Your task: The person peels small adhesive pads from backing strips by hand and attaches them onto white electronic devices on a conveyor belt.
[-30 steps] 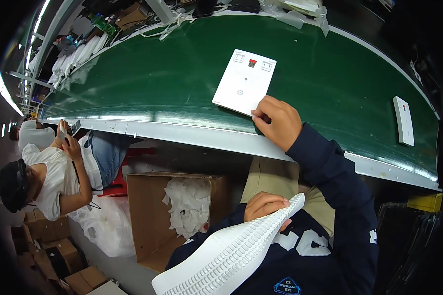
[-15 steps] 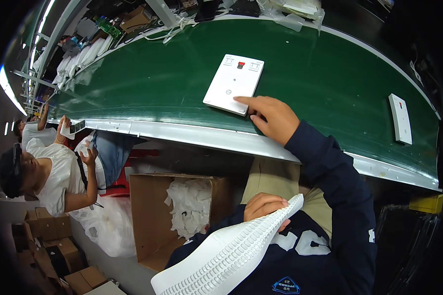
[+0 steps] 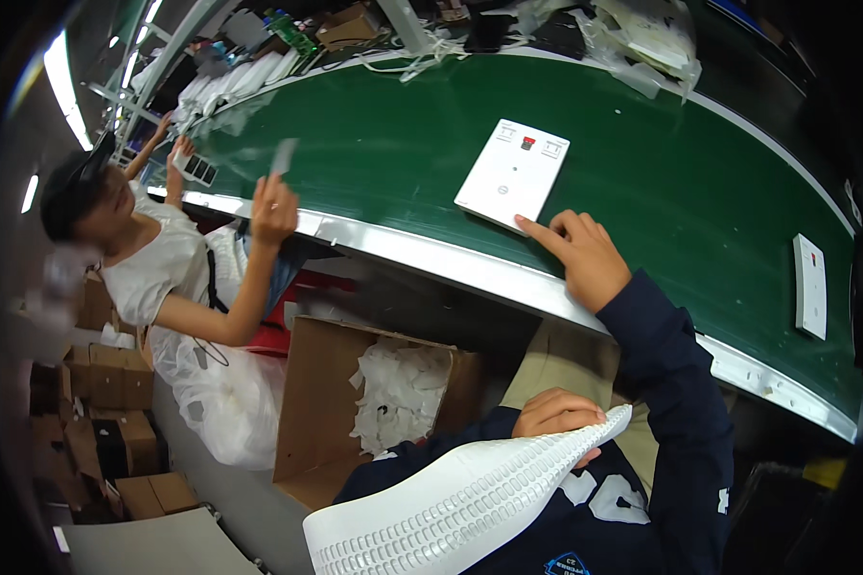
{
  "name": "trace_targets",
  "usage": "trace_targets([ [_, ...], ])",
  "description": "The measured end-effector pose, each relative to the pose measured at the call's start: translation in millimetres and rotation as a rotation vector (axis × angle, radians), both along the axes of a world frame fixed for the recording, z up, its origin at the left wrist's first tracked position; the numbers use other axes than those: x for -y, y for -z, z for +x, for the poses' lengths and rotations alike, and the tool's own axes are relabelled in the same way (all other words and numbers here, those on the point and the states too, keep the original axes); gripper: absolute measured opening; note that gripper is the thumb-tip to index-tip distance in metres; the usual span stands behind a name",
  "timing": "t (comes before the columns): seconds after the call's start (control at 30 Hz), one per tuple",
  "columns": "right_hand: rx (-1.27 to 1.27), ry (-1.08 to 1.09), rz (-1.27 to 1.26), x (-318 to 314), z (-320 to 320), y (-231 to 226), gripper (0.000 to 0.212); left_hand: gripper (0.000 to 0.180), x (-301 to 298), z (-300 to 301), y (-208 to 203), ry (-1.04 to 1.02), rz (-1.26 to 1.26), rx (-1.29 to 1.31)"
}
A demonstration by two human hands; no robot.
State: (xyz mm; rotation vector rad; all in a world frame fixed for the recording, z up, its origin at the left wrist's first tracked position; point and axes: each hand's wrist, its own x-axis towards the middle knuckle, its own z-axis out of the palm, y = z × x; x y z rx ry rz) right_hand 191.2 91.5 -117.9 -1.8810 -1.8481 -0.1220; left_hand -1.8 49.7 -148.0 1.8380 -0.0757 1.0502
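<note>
My left hand grips a long, bending white sheet covered in rows of small oval shapes, which look like peel-off pads. The sheet hangs across my lap, its narrow end pinched by the fingers. On the green belt lies a flat white rectangular device, with a small red spot and several recesses on its upward face. My right hand is at its near edge, index finger stretched out and its tip touching the near right corner. The other fingers are loosely bent, and nothing shows in them.
A second white device sits farther right on the green belt. Below the metal rail stands a cardboard box holding white scraps. At left, a co-worker's raised hand holds a small pale piece. Cables and plastic bags line the far edge.
The view has swung, shifting everything rightward. My right index finger has slid to the device's near right corner. The co-worker's hand has risen with a pale piece. My left hand keeps its hold.
</note>
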Motion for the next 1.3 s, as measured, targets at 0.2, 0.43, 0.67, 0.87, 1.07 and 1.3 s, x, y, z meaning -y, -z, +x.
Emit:
trace_targets([
  [0.2,-0.352,-0.113,0.077,63,5,-25,0.047,0.036,12,-5,-2,-0.072,0.003,-0.059],
  [0.43,-0.859,-0.273,-0.129,162,-10,-43,0.036,0.034,10,5,8,0.002,-0.104,-0.052],
  [0.67,-0.652,-0.031,0.078,192,-33,-7,0.044,0.031,22,25,13,0.025,-0.053,0.026],
  [0.87,-0.496,0.097,0.3,187,-33,10,0.041,0.031,19,38,2,-0.002,-0.029,-0.065],
  [1.07,-0.433,0.149,0.352,198,-30,16,0.039,0.029,25,45,8,-0.001,-0.043,-0.043],
  [1.3,-0.38,0.082,0.514,206,-32,13,0.025,0.032,20,36,6,0.287,0.031,-0.193],
])
